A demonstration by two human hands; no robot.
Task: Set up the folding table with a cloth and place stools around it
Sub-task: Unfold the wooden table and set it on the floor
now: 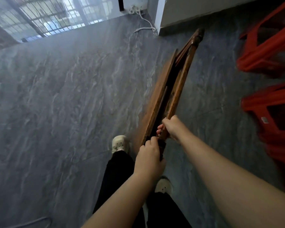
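Note:
A brown wooden folding table [156, 97] stands on edge on the grey floor, folded nearly flat, its far end pointing toward the wall corner. My left hand [149, 156] grips the near end of the tabletop edge. My right hand [172, 128] is closed around a wooden leg frame [182, 78], which is slightly parted from the top. Two stacks of red plastic stools [268, 46] [276, 122] stand to the right of the table. No cloth is in view.
Grey marbled floor [64, 104] spreads wide to the left. A white cable [145, 22] trails from the wall by a corner [160, 15] at the back. A barred window [44, 15] sits at top left. My feet in pale shoes [119, 143] stand beside the table.

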